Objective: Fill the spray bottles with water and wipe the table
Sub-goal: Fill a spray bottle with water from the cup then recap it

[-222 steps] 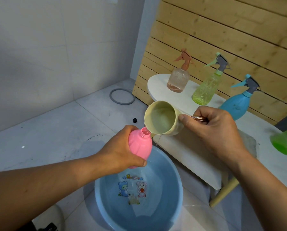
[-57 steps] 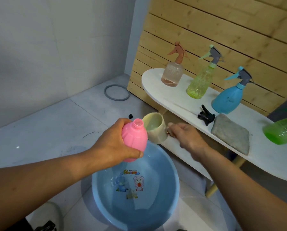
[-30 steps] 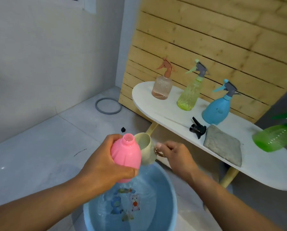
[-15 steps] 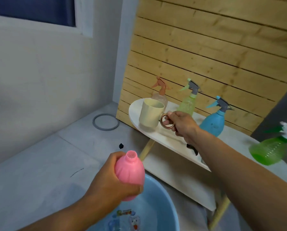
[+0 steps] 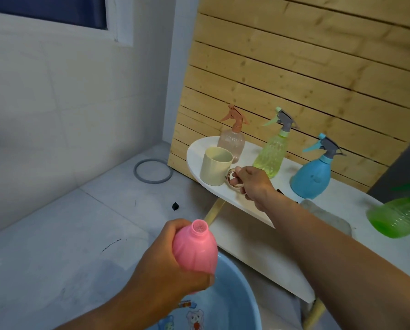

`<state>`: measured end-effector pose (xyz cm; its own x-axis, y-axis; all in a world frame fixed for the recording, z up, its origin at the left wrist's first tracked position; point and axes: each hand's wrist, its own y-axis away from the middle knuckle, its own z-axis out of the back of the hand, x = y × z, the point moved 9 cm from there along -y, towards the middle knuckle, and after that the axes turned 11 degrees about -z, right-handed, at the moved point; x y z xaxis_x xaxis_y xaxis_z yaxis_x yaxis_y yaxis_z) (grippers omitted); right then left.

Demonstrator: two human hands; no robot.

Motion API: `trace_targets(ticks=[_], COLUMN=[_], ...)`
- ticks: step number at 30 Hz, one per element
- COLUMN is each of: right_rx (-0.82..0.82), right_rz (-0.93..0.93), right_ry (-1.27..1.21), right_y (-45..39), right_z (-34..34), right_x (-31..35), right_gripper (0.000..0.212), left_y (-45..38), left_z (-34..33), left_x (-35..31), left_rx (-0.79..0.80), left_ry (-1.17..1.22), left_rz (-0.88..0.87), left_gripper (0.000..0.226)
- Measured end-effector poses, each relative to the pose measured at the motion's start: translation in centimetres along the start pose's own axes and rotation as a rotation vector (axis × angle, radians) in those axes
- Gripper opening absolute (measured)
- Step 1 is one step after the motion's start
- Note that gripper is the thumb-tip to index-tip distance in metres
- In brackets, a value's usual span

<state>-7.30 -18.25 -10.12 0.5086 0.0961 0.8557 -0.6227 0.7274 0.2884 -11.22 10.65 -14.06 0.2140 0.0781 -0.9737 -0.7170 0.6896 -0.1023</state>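
Here, a white table [image 5: 194,160] is standing against a wooden slat wall [image 5: 294,67]. Below its near edge, a blue basin [image 5: 242,291] is sitting on the floor. Over the basin, the left hand [image 5: 161,270] is gripping an uncapped pink bottle [image 5: 195,251]. On the table's left end, the right hand [image 5: 251,184] is pinching a cream mug's [image 5: 215,165] handle.

No words or numbers can be read. The blue basin [image 5: 232,303] has cartoon pictures and a small red strip of lettering, too blurred to read.
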Motion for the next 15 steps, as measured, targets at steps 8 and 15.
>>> trace_targets(ticks=[8, 15], right_rx=[0.018, 0.034], right_rz=[0.023, 0.011], right_ry=[0.019, 0.026], right_y=[-0.09, -0.02], right_z=[-0.04, 0.15], right_x=[0.01, 0.15], right_gripper=[0.029, 0.030], left_y=[-0.10, -0.18], left_z=[-0.02, -0.37], left_x=[0.21, 0.59], left_rx=[-0.006, 0.013], left_ry=[-0.005, -0.023], left_rz=[-0.005, -0.015], left_gripper=[0.098, 0.099])
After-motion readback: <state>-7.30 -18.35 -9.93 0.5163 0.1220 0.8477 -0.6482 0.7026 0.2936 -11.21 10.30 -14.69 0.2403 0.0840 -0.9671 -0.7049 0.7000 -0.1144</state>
